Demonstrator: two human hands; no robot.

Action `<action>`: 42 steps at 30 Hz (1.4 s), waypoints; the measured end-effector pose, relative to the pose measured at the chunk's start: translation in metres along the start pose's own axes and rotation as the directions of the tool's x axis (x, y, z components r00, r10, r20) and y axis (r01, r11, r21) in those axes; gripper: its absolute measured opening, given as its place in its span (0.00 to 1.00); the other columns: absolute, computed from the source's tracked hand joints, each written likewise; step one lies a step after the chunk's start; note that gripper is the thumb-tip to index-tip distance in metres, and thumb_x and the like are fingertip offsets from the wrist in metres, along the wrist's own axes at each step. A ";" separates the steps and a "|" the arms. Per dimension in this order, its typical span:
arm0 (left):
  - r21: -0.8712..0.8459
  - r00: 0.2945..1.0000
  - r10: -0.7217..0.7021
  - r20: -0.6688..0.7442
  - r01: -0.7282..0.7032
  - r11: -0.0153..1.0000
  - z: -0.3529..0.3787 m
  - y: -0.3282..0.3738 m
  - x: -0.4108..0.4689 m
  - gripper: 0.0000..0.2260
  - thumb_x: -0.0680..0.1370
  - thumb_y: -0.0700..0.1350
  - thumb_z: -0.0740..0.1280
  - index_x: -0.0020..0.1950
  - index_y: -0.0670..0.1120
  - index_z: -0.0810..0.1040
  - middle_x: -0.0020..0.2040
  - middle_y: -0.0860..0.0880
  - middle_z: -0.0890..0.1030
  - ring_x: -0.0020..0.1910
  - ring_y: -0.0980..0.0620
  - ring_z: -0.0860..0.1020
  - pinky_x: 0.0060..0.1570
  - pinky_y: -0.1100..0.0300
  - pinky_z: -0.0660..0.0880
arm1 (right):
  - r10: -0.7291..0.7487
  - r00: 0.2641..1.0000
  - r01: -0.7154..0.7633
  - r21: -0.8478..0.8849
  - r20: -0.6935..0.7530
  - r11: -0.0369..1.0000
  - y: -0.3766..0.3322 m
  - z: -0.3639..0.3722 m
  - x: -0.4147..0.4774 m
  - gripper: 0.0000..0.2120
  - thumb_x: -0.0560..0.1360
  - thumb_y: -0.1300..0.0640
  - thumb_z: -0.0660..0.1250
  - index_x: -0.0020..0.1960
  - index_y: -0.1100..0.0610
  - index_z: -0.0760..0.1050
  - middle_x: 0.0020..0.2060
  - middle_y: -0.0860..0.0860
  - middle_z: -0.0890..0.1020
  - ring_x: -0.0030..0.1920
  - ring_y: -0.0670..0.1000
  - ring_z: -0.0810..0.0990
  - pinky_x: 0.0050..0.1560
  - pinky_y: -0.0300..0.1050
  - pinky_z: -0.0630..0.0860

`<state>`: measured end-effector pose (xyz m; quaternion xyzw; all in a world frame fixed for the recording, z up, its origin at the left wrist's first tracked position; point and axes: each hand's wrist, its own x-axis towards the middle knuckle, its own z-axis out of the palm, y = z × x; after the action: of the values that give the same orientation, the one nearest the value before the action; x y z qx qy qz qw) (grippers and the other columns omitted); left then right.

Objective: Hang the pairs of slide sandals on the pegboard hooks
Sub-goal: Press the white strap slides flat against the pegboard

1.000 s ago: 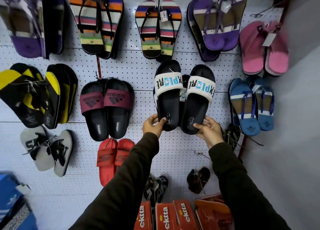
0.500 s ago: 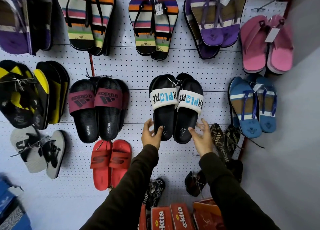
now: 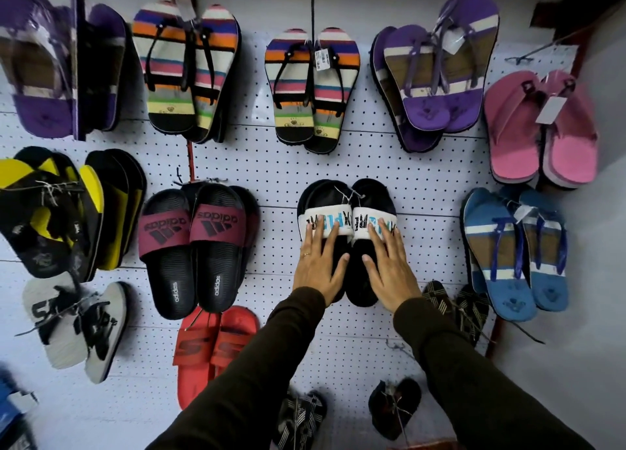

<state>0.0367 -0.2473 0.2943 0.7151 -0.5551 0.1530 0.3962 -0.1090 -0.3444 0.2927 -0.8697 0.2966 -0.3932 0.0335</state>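
- Head view: a white pegboard (image 3: 288,165) fills the scene, hung with many pairs of footwear.
- The pair of black slides with white straps (image 3: 347,226) hangs in the middle of the board, toes up, the two slides side by side and touching; blue and black letters run across the straps.
- The left hand (image 3: 320,263) lies flat on the left slide, fingers spread wide and straight, fingertips on the white strap; a ring shows on one finger.
- The right hand (image 3: 389,266) lies flat on the right slide in the same way, fingers spread, fingertips reaching the strap. Neither hand grips anything.
- Both arms wear dark sleeves (image 3: 257,375) that come up from the near edge.
- Just left of the pair hang black slides with maroon straps (image 3: 196,243); below those, a red pair (image 3: 213,351).
- To the right hangs a blue and brown flip-flop pair (image 3: 515,250), with a pink pair (image 3: 542,128) above it.
- Above the held pair hangs a striped flip-flop pair (image 3: 311,90), and right of it a purple pair (image 3: 437,73).
- At far left, black and yellow sandals (image 3: 57,209) sit above a grey pair (image 3: 74,327).
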 end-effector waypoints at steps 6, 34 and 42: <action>0.008 0.999 0.045 0.006 -0.045 0.999 -0.011 -0.002 -0.006 0.27 0.80 0.57 0.51 0.79 0.56 0.50 0.81 0.50 0.47 0.80 0.48 0.44 0.79 0.48 0.49 | 0.026 0.999 -0.025 0.082 -0.018 0.996 -0.011 0.003 -0.008 0.29 0.83 0.47 0.55 0.81 0.46 0.48 0.82 0.45 0.45 0.82 0.54 0.42 0.78 0.53 0.57; 0.138 0.995 -0.069 -0.065 0.078 0.987 -0.173 -0.246 -0.059 0.28 0.80 0.55 0.54 0.79 0.49 0.53 0.81 0.49 0.50 0.80 0.48 0.44 0.78 0.46 0.50 | -0.205 0.976 0.199 0.080 0.077 0.977 -0.248 0.155 0.024 0.29 0.82 0.47 0.54 0.81 0.48 0.50 0.82 0.48 0.48 0.82 0.54 0.43 0.79 0.55 0.60; 0.182 0.998 -0.064 0.011 0.061 0.981 -0.176 -0.250 -0.062 0.29 0.80 0.55 0.53 0.79 0.50 0.51 0.81 0.49 0.48 0.80 0.46 0.43 0.78 0.45 0.51 | -0.185 0.972 0.178 0.059 0.148 0.982 -0.248 0.149 0.022 0.30 0.81 0.48 0.56 0.81 0.48 0.50 0.82 0.47 0.47 0.82 0.55 0.45 0.78 0.55 0.63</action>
<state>0.2838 -0.0590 0.2666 0.7666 -0.5195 0.1843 0.3294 0.1285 -0.1789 0.2770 -0.9197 0.2035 -0.3334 0.0399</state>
